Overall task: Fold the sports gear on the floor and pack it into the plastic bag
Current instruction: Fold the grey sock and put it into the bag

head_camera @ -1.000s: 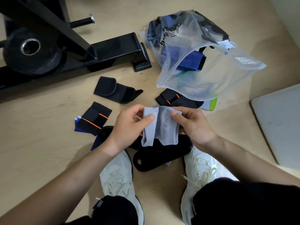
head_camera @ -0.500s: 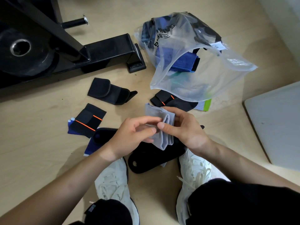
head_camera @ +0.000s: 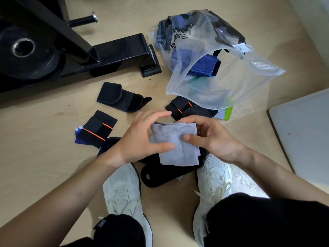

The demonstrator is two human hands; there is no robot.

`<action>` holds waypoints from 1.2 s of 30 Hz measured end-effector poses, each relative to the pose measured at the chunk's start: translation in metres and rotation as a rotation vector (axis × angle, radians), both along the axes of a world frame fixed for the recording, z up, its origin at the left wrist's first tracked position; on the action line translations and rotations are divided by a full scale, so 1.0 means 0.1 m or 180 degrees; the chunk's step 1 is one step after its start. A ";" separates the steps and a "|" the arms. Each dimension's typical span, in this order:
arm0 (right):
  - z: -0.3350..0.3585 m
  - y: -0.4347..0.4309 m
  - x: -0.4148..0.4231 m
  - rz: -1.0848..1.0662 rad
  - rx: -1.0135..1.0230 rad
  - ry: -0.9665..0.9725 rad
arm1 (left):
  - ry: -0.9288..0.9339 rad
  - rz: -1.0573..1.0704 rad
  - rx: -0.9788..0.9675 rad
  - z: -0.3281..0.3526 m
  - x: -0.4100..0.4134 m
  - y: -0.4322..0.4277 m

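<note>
I hold a folded grey cloth (head_camera: 176, 145) between both hands above my shoes. My left hand (head_camera: 140, 139) pinches its left edge with the thumb on top. My right hand (head_camera: 211, 138) grips its right side. The clear plastic bag (head_camera: 249, 72) lies open at the upper right with blue and black gear inside. On the floor lie a black folded wrap (head_camera: 119, 97), a black strap with orange lines (head_camera: 98, 129) on a blue piece, another orange-lined black strap (head_camera: 183, 107) at the bag's mouth, and a black pad (head_camera: 163, 175) under the cloth.
A black exercise machine base (head_camera: 115, 50) with a weight plate (head_camera: 26, 52) fills the upper left. A white board (head_camera: 302, 132) lies at the right. My white shoes (head_camera: 122, 193) stand on the wooden floor, either side of the black pad. A green-edged item (head_camera: 226, 113) peeks from under the bag.
The grey cloth has been folded from a long hanging shape into a compact rectangle. Both hands have shifted slightly lower and closed in on its sides.
</note>
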State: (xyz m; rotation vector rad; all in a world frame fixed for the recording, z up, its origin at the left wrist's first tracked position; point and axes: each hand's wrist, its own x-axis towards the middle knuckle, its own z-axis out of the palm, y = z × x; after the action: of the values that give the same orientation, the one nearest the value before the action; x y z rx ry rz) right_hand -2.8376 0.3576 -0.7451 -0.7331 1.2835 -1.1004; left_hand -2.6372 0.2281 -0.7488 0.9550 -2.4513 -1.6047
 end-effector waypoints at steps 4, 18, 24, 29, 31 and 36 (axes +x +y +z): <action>-0.03 0.01 -0.02 -0.0236 0.0011 0.0092 | 0.0025 0.0611 0.0797 -0.13 -0.03 0.02; -0.17 0.06 -0.02 0.0170 -0.0116 0.1151 | 0.0236 0.1512 0.1871 -0.13 -0.06 0.13; -0.14 0.10 -0.07 -0.0043 -0.0028 0.0745 | 0.0277 0.1737 0.1513 -0.17 -0.03 0.16; -0.10 0.09 -0.05 0.0190 -0.0004 0.0865 | 0.0352 0.1848 0.0895 -0.19 -0.03 0.13; -0.12 0.08 -0.04 0.0211 0.0065 0.0937 | 0.0395 0.1878 0.0742 -0.19 -0.04 0.13; -0.13 0.08 -0.01 -0.0082 0.0306 0.0662 | 0.0346 0.1416 -0.0023 -0.16 -0.03 0.14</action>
State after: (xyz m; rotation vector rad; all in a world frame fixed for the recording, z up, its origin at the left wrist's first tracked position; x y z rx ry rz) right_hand -2.8388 0.3659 -0.7578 -0.7757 1.5151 -0.9948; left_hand -2.6399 0.2426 -0.7644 1.2629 -1.9873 -1.4466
